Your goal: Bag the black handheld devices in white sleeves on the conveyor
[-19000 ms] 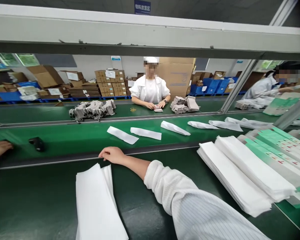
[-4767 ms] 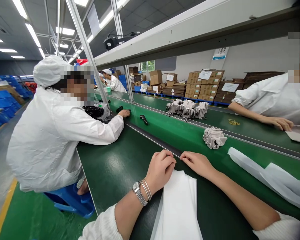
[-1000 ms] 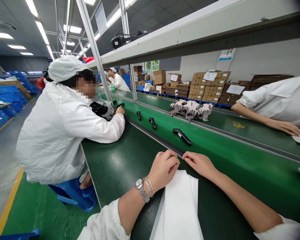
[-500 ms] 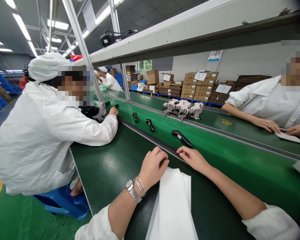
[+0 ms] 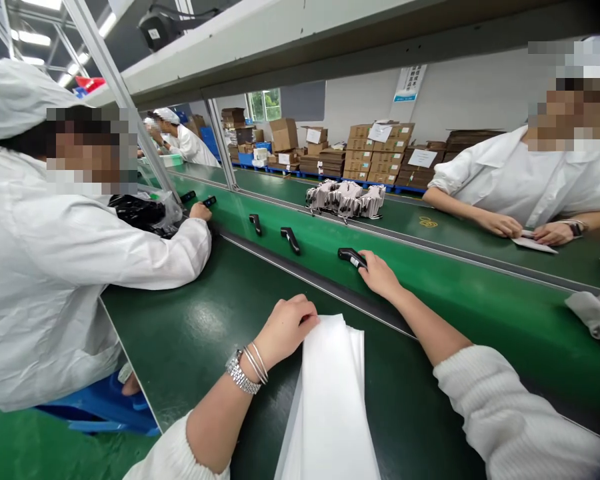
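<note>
On the green belt (image 5: 430,293), the black device (image 5: 351,257) points lengthwise into the nearer right hand (image 5: 380,277), its fingers partly closed at the near end, grip unclear; the left hand (image 5: 283,330) curls loosely at the white sleeves (image 5: 330,393).

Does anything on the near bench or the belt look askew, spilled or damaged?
Nothing looks spilled or damaged. Only the stack of white sheets by the left hand looks untidy: its edges are fanned out rather than squared up. The black devices on the green belt lie spaced apart, which seems ordinary.
</note>
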Demonstrator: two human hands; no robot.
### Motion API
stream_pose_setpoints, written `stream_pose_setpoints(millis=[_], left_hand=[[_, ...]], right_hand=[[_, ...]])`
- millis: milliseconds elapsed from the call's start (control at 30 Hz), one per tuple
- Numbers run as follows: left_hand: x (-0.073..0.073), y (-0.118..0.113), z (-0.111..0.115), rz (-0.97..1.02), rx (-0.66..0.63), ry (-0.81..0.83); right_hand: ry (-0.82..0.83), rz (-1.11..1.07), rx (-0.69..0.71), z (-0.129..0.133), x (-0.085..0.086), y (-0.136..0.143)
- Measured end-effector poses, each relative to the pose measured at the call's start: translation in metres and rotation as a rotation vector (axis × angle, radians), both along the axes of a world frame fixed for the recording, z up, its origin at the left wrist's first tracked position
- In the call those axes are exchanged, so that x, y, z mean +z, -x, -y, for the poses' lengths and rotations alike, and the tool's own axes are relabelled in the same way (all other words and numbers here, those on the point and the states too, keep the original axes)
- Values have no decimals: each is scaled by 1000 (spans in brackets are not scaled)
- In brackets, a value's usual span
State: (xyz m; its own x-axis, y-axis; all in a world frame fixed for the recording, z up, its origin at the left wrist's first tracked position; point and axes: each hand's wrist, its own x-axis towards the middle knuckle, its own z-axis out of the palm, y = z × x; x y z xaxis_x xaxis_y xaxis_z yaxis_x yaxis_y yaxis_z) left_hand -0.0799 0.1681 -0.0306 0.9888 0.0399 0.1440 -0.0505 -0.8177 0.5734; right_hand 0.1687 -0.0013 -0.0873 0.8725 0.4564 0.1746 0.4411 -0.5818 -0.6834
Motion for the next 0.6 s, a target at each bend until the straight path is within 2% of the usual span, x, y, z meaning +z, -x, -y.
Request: stream_pose_setpoints(millis=[100,167,267,333,467,600], left_hand=[[-1,-2,2,71,-12,-75],[-1,-3,2,94,-28,-98],[1,-3,3,102,-18,-69],[3,-2,3,118,3,-51],[6,-1,3,195,6,-78],[7,1,4,267,-4,-55]], right_hand=[[-171,-138,-62,1,-1,-7],[-298,-159,-49,1,7,-3],[-691,-263,94,-3,27,18],[-869,-373,211,-6,40,38],[-851,-457,339,-9,56,76],[-818,-470,428,-10,57,96]])
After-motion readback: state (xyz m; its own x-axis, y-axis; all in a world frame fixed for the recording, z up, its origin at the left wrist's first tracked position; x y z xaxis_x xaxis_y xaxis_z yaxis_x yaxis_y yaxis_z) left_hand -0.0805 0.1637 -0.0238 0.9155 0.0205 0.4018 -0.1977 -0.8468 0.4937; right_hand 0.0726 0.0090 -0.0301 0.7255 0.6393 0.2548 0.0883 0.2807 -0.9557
